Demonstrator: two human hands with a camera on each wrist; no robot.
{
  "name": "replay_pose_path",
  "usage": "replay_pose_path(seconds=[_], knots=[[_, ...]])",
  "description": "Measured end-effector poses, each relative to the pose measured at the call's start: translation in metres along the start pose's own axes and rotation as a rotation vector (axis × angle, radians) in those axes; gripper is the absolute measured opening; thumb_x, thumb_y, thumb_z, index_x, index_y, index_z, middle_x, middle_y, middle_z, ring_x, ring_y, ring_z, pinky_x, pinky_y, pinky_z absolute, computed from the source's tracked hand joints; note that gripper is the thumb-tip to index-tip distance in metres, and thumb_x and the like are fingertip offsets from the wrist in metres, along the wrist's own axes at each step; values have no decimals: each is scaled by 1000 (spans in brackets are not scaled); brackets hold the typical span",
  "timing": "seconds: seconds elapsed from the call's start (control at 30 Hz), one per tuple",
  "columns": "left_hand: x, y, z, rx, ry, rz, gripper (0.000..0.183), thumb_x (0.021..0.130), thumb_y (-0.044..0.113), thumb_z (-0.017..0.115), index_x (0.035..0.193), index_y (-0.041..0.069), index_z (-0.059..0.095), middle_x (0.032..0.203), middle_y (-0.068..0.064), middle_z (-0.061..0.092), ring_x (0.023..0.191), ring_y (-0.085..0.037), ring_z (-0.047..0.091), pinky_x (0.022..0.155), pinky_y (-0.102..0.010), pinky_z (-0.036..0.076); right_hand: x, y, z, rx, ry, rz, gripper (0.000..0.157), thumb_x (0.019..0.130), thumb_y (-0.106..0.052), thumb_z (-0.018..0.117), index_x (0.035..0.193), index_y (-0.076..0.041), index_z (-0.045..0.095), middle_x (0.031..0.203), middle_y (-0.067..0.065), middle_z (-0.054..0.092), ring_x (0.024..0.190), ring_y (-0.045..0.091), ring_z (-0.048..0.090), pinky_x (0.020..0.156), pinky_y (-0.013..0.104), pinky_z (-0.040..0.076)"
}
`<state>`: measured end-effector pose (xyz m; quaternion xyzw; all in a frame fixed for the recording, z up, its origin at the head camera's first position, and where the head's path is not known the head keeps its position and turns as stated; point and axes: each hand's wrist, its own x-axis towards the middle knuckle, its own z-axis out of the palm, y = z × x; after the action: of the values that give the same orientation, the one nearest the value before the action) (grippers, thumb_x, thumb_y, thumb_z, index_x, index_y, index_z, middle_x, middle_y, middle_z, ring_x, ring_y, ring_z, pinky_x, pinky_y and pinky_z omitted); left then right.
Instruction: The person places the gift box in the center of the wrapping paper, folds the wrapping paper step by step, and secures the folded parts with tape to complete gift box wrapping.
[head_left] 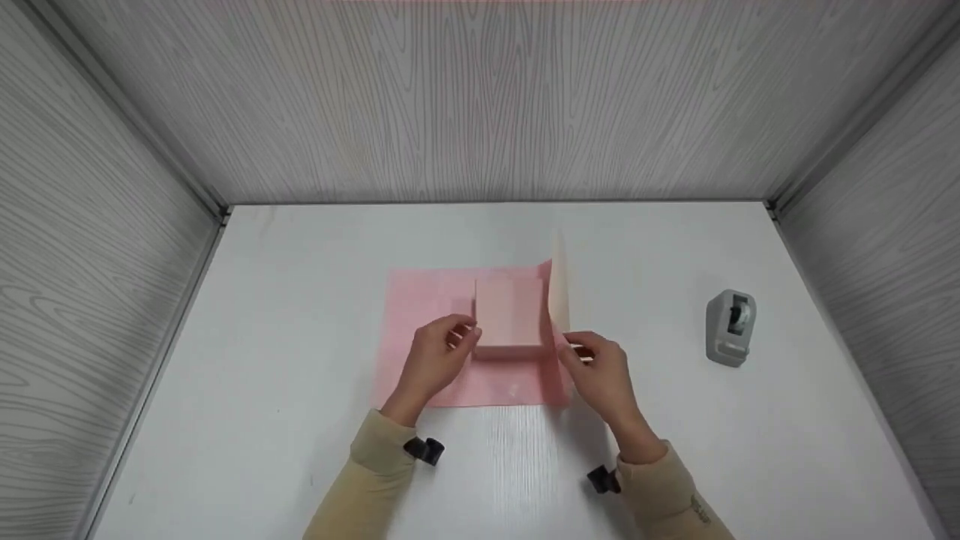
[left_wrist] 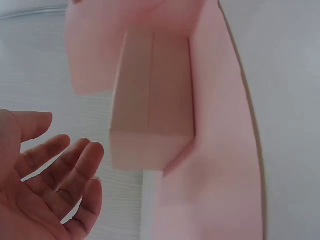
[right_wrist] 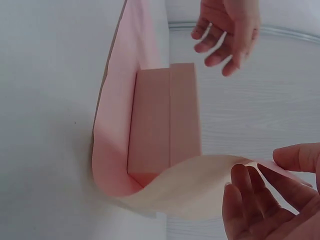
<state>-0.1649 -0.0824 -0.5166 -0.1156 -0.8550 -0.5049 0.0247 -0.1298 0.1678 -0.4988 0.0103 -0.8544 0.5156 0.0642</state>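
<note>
A pale pink box (head_left: pixel 511 311) (left_wrist: pixel 152 90) sits on a sheet of pink paper (head_left: pixel 420 300) (right_wrist: pixel 111 130) with a cream underside. My right hand (head_left: pixel 602 373) (right_wrist: pixel 272 200) pinches the sheet's right edge between thumb and fingers, and that side stands raised along the box, bending over. My left hand (head_left: pixel 437 354) (left_wrist: pixel 47 185) hovers beside the box's left side, fingers loosely bent. Both wrist views show a gap between it and the box, with nothing in its grasp. The left part of the paper lies flat.
A grey tape dispenser (head_left: pixel 729 330) with a roll in it stands at the right on the white table (head_left: pixel 300 322). Grey wood-grained panels (head_left: pixel 487 105) rise behind the table and along both sides. Small black wrist cameras are strapped at both sleeves.
</note>
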Motion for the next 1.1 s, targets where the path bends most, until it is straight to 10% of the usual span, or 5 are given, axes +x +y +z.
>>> replay_pose_path(seconds=[0.3,0.87,1.1], knots=[[15,18,18,-260,4,-22,18,97,17,64,101,0,70,82,-12,69,70,-28,66,63,-30,54,-2,-7,21,-15,31,-84,12,89,-13,73,98,-4,76,91,5,71,79,20,67,68,34,56],[34,23,32,-52,12,-49,16,92,21,68,93,7,77,80,1,69,73,-13,62,66,-30,52,-1,-9,33,-88,-34,-251,7,88,-5,72,94,-4,76,86,2,70,73,13,65,64,29,55],[36,20,33,3,54,-73,10,88,11,65,88,7,74,77,1,66,69,-14,59,65,-31,50,2,-16,27,-25,-151,-183,22,92,-24,71,104,-6,74,95,-1,70,83,13,66,74,33,55]])
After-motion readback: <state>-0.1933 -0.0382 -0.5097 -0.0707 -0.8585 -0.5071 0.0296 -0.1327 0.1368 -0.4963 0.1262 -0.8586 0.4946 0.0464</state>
